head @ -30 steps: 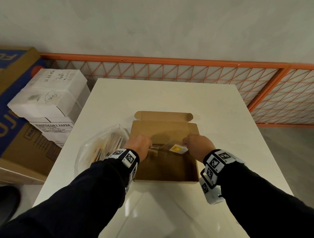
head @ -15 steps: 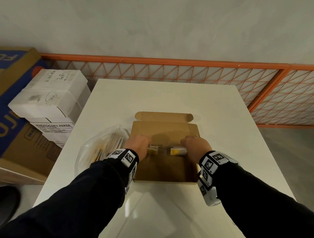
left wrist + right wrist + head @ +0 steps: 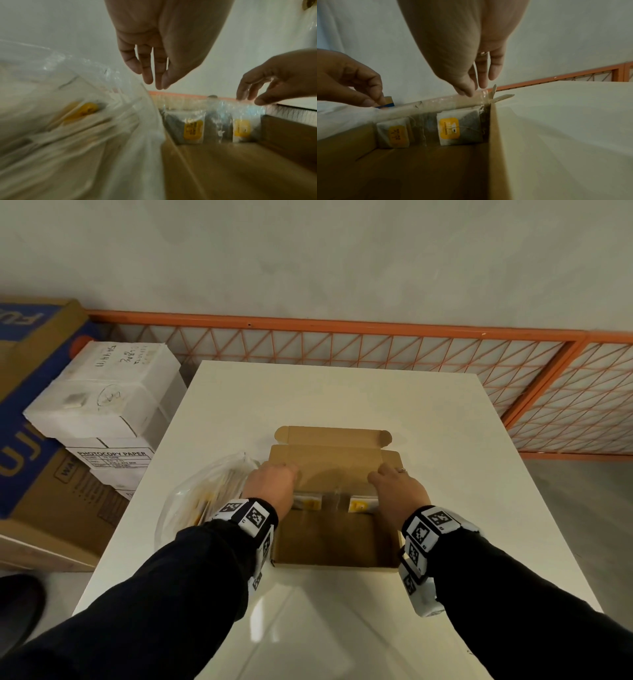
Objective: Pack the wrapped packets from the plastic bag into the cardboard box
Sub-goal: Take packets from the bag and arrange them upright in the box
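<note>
1. Cardboard box (image 3: pixel 334 539): open, brown, centre of the head view, on a white table (image 3: pixel 428 419); lid flap folded back toward the top of the frame.

2. Wrapped packet (image 3: pixel 337 502): 1 clear wrapper showing 2 pouches with yellow labels, standing on edge across the inside of the box, upper half of the box in the head view. In the right wrist view (image 3: pixel 448 127) it sits against the box's right wall.

3. Left hand (image 3: pixel 272 484): at the packet's left end, over the box's left wall. In the left wrist view (image 3: pixel 154 56) the fingers hang straight down, close together, with nothing between them; whether the tips touch the wrapper I cannot tell.

4. Right hand (image 3: pixel 397 489): at the packet's right end. Thumb and fingertips (image 3: pixel 262 100) come together on the wrapper's top edge, a light pinch; a ring shows on 1 finger.

5. Plastic bag (image 3: pixel 202 501): clear, left of the box and touching it, on the table; holds more packets with yellow labels, count unclear.

6. Surroundings: white paper cartons (image 3: pixel 102 405) stacked at upper left; large brown and blue carton (image 3: pixel 30 412) at the left edge; orange mesh fence (image 3: pixel 376 344) behind the table.
</note>
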The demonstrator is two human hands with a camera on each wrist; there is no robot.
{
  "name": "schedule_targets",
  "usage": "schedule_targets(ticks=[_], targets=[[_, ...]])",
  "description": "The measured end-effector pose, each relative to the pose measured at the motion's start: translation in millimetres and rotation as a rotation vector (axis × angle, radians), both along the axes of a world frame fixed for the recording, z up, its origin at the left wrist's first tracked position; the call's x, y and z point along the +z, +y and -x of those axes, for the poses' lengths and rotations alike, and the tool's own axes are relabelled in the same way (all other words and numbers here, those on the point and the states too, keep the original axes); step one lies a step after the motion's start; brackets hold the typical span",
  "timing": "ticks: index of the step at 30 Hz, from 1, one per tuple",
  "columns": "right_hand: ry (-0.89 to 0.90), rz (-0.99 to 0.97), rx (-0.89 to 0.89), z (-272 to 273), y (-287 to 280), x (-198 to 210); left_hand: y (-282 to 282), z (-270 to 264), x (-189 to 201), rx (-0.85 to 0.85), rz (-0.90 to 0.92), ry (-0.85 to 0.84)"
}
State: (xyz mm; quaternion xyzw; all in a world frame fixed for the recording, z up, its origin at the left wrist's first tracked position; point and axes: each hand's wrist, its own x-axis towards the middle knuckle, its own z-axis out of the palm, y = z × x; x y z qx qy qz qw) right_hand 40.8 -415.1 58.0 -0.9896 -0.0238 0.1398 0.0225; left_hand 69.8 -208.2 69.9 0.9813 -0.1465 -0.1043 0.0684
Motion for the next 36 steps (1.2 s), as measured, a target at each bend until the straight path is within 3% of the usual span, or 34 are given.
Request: schedule_targets(ticks=[4, 6, 10, 12, 13, 16, 29, 33, 36], targets=[[-0.12, -0.088, -0.084, 6.5, 0.3, -0.4, 16.0, -1.7, 10.1, 0.134, 0.163, -0.083], [-0.162, -0.132, -0.105, 14.6, 3.9, -1.5, 33.2, -3.3, 10.0, 0.183, 0.14, -0.095], [-0.059, -0.137, 0.155, 39.7, 27.1, -0.4, 72.0, 2.2, -10.9, 0.183, -0.234, 0.217], [0.062, -0.121, 0.256, 51.5, 42.4, -3.5, 84.6, 11.8, -25.7, 0.253, -0.287, 0.355], [0.155, -0.127, 0.222, 56.8, 47.6, -5.5, 89.9, 16.1, -33.8, 0.314, -0.26, 0.386], [0.327, -0.076, 0.221, 69.6, 56.8, -17.1, 100.7, 26.7, -46.6, 0.416, -0.167, 0.352], [0.364, -0.077, 0.119, 84.7, 78.2, -10.3, 128.5, 37.6, -23.8, 0.43, -0.154, 0.191], [0.279, -0.158, 0.101, 85.0, 80.4, -2.8, 128.8, 38.8, 4.4, 0.448, -0.029, 0.122], [0.104, -0.404, 0.037, 81.2, 83.7, 2.0, 127.7, 40.2, 31.3, 0.497, 0.208, 0.06]])
